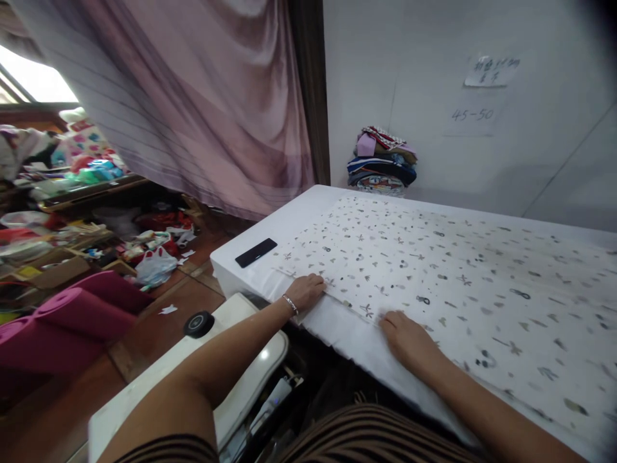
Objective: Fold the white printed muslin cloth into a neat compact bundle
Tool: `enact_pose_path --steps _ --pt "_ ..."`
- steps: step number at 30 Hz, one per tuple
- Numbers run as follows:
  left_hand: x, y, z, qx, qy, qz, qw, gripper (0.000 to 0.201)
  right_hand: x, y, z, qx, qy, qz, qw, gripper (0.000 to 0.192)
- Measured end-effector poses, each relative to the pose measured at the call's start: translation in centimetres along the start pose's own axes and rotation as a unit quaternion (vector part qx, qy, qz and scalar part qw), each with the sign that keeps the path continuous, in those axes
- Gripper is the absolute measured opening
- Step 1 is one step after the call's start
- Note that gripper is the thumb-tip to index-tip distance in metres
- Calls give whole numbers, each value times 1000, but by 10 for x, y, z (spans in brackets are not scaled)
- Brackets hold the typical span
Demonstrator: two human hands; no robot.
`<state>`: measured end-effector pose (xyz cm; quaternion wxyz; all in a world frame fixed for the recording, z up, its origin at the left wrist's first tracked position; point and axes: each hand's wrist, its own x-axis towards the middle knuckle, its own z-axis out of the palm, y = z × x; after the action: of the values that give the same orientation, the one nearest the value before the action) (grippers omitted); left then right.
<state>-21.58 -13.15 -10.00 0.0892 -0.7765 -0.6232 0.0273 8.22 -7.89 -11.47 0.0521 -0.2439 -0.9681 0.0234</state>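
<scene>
A white cloth [409, 260] printed with small leaves and other little motifs lies spread over a white-covered table [299, 215]. My left hand [306, 292], with a bracelet at the wrist, is closed at the cloth's near edge, fingers curled on it. Farther right along that edge, my right hand [402, 331] is also closed, its fingertips partly hidden and slightly blurred. Between the hands the edge runs nearly straight. A black phone [256, 253] rests on the table's left end, beyond my left hand.
Folded clothes [382, 161] are stacked at the table's far side by the wall. A pink curtain [231, 96] hangs behind the left end. On the left stand a white stool-like surface [159, 379] with a black round object [198, 324], pink rolled mats [72, 315] and a plastic bag [157, 265].
</scene>
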Motion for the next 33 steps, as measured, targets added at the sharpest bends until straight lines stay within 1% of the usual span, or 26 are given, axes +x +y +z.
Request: enact_pose_path --steps 2,4,6,8,10,12,14,18,21,24,28,30,33 --pt "0 1 -1 9 -17 4 1000 21 1 -2 -4 0 -19 10 1000 32" --pt "0 1 -2 14 -19 7 1000 22 0 -4 -12 24 -40 16 999 33" --pt "-2 1 -1 11 -3 14 1000 24 -1 -4 -20 66 -59 18 996 33" --pt "-3 0 2 2 27 20 999 28 -2 -2 -23 112 -69 14 991 34" --pt "-4 -1 6 -9 57 19 998 31 -3 2 -22 152 -70 7 986 33" --pt "-4 -4 10 -16 75 9 997 32 -2 7 -19 185 -62 -1 981 34" --pt "-2 -6 14 -19 80 -2 997 32 0 10 -16 218 -56 -2 974 35" --pt "1 -9 17 -18 69 -15 997 30 0 14 -14 262 -51 6 964 35" --pt "-2 -11 18 -6 71 -8 997 28 -1 13 -12 243 -54 8 969 35" --pt "-11 -15 20 -3 99 2 995 29 -2 8 -11 193 -60 9 979 36" --pt "-25 -20 24 -12 124 23 992 36 0 -2 -19 142 -77 15 987 33" --pt "-28 -21 26 -15 130 14 991 35 2 -6 -23 115 -85 19 990 32" --pt "-30 -20 27 -18 132 -4 991 28 2 -11 -24 63 -83 15 994 32"
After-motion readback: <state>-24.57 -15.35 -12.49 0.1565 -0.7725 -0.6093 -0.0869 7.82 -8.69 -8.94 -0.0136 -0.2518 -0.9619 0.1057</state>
